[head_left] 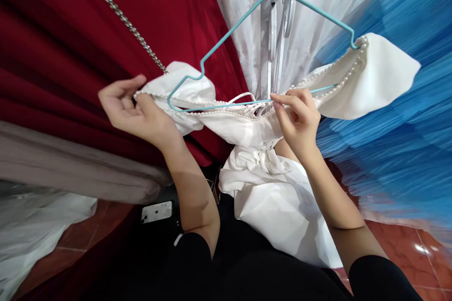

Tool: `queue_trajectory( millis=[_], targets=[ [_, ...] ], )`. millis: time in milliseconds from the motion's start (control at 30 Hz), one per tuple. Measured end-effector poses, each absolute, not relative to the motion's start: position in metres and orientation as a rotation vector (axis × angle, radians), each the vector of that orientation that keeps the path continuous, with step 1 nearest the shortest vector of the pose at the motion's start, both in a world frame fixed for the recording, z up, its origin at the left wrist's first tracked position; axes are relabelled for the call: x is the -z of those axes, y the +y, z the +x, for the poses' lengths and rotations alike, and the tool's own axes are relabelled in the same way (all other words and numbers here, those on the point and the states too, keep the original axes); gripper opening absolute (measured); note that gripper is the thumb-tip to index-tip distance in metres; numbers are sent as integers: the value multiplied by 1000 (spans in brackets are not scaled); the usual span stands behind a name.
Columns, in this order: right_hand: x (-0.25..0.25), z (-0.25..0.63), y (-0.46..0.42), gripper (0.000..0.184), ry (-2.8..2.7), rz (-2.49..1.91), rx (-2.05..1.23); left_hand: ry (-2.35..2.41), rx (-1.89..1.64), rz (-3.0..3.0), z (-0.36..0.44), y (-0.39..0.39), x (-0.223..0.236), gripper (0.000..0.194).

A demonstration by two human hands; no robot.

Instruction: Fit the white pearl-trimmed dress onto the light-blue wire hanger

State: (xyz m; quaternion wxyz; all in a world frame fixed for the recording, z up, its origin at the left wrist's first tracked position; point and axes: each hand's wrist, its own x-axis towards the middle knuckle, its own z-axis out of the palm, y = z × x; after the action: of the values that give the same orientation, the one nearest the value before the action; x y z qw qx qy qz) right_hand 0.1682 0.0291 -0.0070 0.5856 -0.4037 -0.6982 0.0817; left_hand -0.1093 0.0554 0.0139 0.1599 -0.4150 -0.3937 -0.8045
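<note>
A white dress (247, 130) with a pearl-beaded neckline hangs across a light blue hanger (240, 28), and its lower part is bunched over my lap. My left hand (134, 110) is closed on the beaded edge of the dress at the left sleeve, just beyond the hanger's end. At the middle of the hanger's lower bar, thumb and forefinger of my right hand (298, 120) pinch together on the bar. Whether that pinch also takes in cloth is hidden. The right sleeve (381, 75) droops off the hanger's other end. Thin white straps lie loose inside the neckline.
Red drapery (141, 4) hangs at the left, with a metal chain (122, 16) in front. White cloth (310, 14) is behind the hanger, and blue tulle (395, 150) fills the right. A phone (157, 212) lies at my left above a tiled floor (406, 249).
</note>
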Motion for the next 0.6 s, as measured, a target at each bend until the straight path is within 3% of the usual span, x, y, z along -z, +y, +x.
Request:
queue_trajectory(
  millis=[133, 267, 400, 600],
  targets=[
    [7, 165, 32, 17, -1641, -946, -216, -1219, 2310, -1281, -95, 43, 27, 21],
    [5, 159, 37, 17, -1644, -969, -236, -1164, 2052, -1859, -47, 20, 50, 10],
    [6, 156, 36, 19, -1626, -955, -254, -835, 1758, -2152, -10, 9, 32, 23],
    [5, 167, 30, 33, -1774, -975, -245, -1346, 1667, -2134, 3, 22, 1, 35]
  ],
)
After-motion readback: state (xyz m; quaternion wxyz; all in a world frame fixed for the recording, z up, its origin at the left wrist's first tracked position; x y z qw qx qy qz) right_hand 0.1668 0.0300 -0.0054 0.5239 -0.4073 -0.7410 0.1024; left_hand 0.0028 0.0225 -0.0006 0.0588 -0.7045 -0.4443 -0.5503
